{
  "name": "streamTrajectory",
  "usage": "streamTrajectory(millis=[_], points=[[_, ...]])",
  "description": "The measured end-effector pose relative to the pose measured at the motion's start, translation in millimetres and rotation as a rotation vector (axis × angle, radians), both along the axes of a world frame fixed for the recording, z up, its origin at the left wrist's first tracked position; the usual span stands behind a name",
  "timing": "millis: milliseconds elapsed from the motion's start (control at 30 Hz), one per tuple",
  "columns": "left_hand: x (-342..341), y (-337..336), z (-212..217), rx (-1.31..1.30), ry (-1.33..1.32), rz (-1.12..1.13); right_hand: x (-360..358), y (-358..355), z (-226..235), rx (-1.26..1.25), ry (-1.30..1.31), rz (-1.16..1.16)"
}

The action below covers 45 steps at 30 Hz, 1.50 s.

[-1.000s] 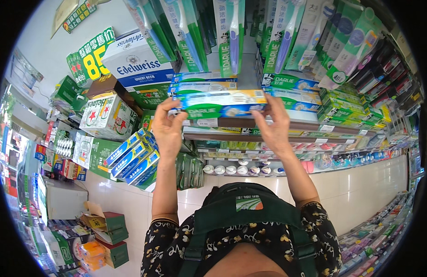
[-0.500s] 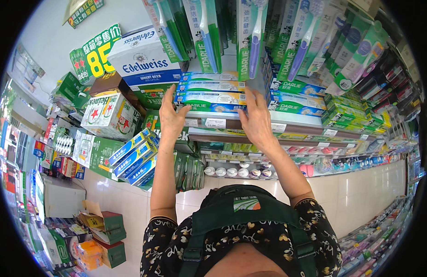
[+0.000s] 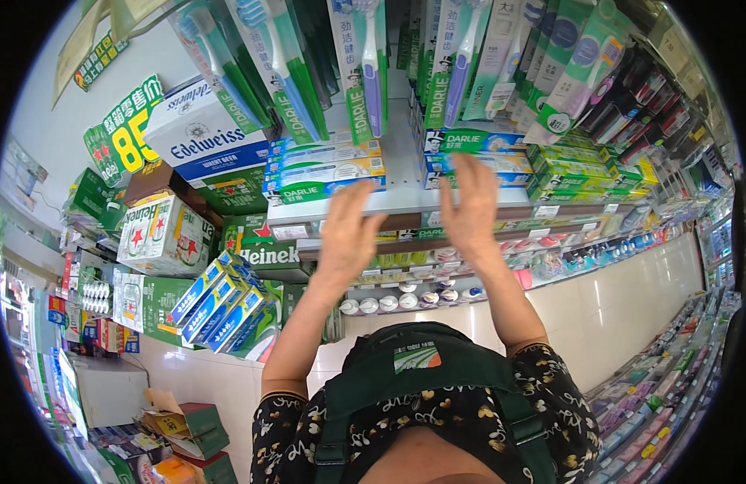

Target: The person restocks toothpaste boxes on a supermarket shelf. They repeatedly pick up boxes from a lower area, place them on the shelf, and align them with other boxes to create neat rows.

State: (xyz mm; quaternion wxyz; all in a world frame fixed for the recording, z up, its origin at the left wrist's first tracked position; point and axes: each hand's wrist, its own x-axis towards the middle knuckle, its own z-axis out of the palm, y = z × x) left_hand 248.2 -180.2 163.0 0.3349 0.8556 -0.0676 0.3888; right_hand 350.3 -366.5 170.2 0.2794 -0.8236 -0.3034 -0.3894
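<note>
1. Head view, looking up at a shop shelf: both forearms rise from the lower edge toward it.
2. Left hand is raised with fingers spread and loose, grasping nothing; its fingertips sit just below the left stack of toothpaste boxes, near the shelf's front edge.
3. Right hand is likewise released, palm facing the shelf, fingers reaching up in front of the right stack of toothpaste boxes; whether it touches them cannot be told.
4. Both stacks lie flat on the shelf, with a bare gap of shelf between them.
5. Packaged toothbrushes hang in rows above the stacks.
6. Beverage cartons are piled to the left, and blue boxes lean below them.
7. A dark green apron covers the person's patterned top.
</note>
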Motion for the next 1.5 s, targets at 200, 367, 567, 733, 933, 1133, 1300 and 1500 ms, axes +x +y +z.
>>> streamTrajectory(millis=[200, 367, 567, 733, 933, 1133, 1300, 1500], points=[[68, -63, -6, -0.042, 0.226, -0.130, 54, -80, 0, -0.364, 0.186, -0.347], [83, -73, -6, 0.113, 0.295, -0.044, 43, -88, -3, -0.424, 0.005, -0.259], [84, -63, 13, -0.017, 0.359, -0.141, 37, -97, 5, -0.434, 0.044, -0.148], [78, -63, 11, -0.076, 0.271, -0.165, 40, -104, 2, -0.371, 0.078, -0.040], [20, -44, 38, -0.078, 0.190, -0.123, 14, -113, 30, -0.139, 0.200, 0.147], [-40, 23, 43, -0.130, 0.171, 0.037, 2, -62, 16, 0.374, 0.644, 0.604], [-59, 84, 32, -0.331, 0.182, 0.177, -5, 22, 1, 0.331, 0.744, 0.641], [-41, 121, -1, -0.200, 0.206, 0.304, -11, 72, -7, 0.160, 0.487, 0.409]])
